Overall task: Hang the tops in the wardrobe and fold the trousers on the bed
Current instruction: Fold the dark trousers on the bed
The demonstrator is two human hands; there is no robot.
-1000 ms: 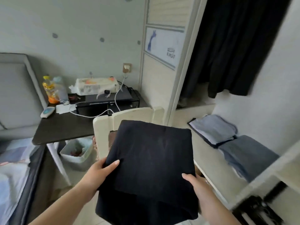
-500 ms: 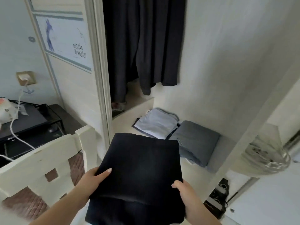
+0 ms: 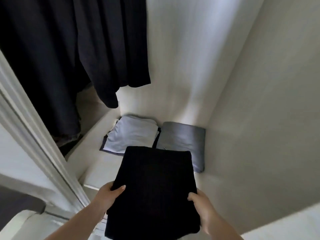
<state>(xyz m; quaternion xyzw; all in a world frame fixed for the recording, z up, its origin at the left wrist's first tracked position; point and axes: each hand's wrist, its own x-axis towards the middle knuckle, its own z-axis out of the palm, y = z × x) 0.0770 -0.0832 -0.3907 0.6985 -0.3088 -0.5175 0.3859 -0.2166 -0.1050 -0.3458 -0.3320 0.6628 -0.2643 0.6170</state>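
Observation:
A folded pair of black trousers point(image 3: 154, 186) is held flat in front of me, over the wardrobe's pale shelf point(image 3: 97, 168). My left hand point(image 3: 109, 194) grips its left edge with the thumb on top. My right hand point(image 3: 202, 208) grips its right edge the same way. Dark tops point(image 3: 72, 49) hang in the wardrobe at the upper left. Beyond the black trousers, a folded light blue garment point(image 3: 131, 134) and a folded grey garment point(image 3: 183, 142) lie side by side on the shelf.
The wardrobe's white door frame point(image 3: 34, 139) runs diagonally on the left. Pale inner walls point(image 3: 225, 75) close off the back and right of the compartment. A white ledge point(image 3: 285, 222) shows at the lower right corner.
My view has swung right from the desk and chair into the wardrobe. Both hands have carried the black trousers forward over the shelf, closer to the two folded garments.

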